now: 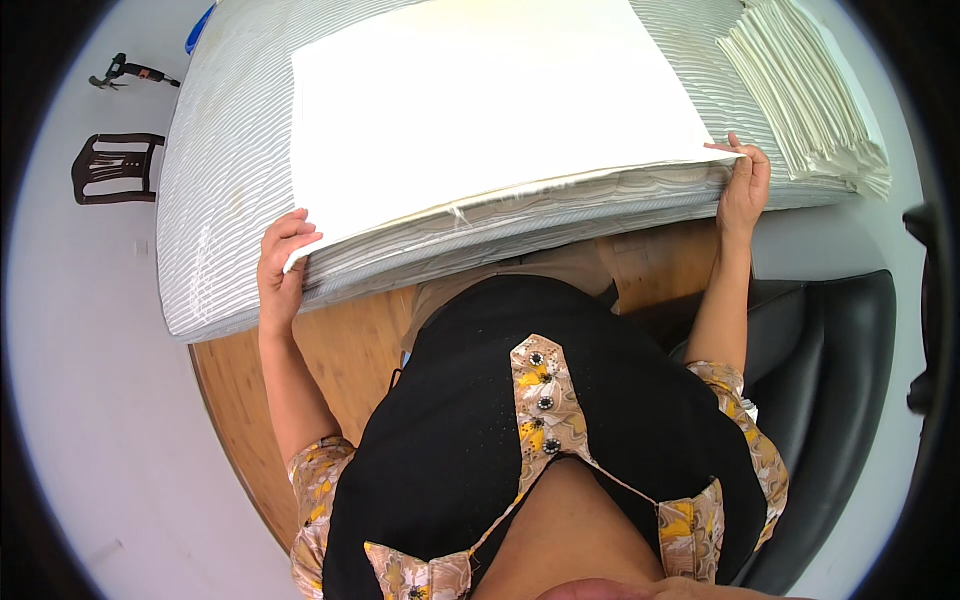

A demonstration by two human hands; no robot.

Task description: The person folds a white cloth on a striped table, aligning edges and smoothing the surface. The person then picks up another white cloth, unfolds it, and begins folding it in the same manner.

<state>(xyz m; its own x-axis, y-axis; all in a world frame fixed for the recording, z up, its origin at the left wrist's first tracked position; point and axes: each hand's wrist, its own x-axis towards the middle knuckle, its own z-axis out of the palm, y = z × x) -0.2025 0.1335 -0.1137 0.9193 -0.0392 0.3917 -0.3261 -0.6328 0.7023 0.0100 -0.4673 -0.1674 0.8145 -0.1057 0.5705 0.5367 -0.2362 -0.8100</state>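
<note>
A large white cloth (480, 120) lies spread over a striped mattress (225, 172), its near edge drawn along the mattress's front side. My left hand (283, 255) grips the cloth's near left corner between thumb and fingers. At the near right corner, my right hand (744, 184) pinches the cloth, with some fingertips showing above it. Between the two hands the near edge hangs slightly loose, and a few pale threads or creases show around its middle. The cloth's far edge runs out of the top of the view.
A stack of folded white cloths (810, 97) sits at the mattress's right end. Beside me on the right is a black leather-like sofa (817, 375). A dark wooden chair (116, 169) and a claw hammer-like tool (127, 71) appear at left. Wooden flooring (247, 405) lies below.
</note>
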